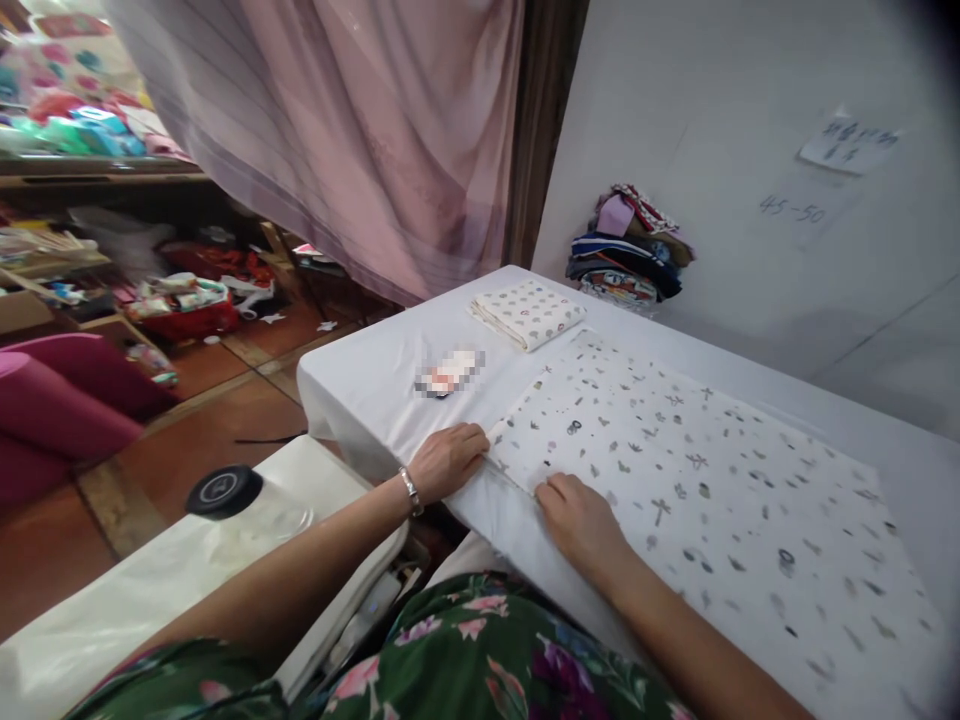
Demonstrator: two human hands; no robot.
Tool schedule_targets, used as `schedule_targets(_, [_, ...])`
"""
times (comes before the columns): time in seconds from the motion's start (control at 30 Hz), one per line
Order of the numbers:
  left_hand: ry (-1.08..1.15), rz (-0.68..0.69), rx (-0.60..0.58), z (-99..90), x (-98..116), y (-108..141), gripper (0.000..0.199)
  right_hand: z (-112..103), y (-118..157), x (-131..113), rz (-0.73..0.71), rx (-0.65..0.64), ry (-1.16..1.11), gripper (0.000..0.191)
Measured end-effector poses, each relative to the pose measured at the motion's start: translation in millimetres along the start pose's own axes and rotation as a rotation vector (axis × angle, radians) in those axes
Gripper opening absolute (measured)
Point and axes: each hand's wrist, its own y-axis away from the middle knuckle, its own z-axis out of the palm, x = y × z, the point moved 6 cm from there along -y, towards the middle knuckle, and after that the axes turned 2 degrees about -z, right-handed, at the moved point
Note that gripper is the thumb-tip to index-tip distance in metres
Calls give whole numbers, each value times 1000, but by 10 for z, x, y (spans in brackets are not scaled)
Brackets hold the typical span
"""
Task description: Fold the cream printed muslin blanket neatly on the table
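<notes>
A white cloth with small printed figures (675,470) lies spread over the right part of the white-covered table. At its near left corner, my left hand (448,462) has its fingers closed on the cloth's edge; a silver bracelet is on that wrist. Further right along the same near edge, my right hand (581,525) pinches the cloth with curled fingers. Beyond the hands, a folded patterned cloth (529,312) rests near the table's far corner. A pixelated, phone-like object (450,373) lies on the table left of the spread cloth.
The white-covered table (352,375) stands before a grey wall. To the left, a jar with a black lid (225,492) sits on a white surface. Folded clothes (630,245) are stacked behind the table. A pink curtain (390,130) hangs beyond; pink rolls (67,410) lie far left.
</notes>
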Motion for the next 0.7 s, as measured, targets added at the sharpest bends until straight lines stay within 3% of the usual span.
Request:
schedule_targets(0.27, [75,-18,-2,-99,-82,14,19,-37,-15,-12,32,27,-36,20])
schedule_targets(0.43, [121,122,225,-207,124,-124,23,-116,7,24,4,44,-171,19])
schedule_targets(0.57, [138,233,231,-27,289,-251,22,-288,217,216,80,119,-224,19])
schedule_targets(0.7, [143,231,198,262,112,-313,20,-430,724,638,332,109,-129,19])
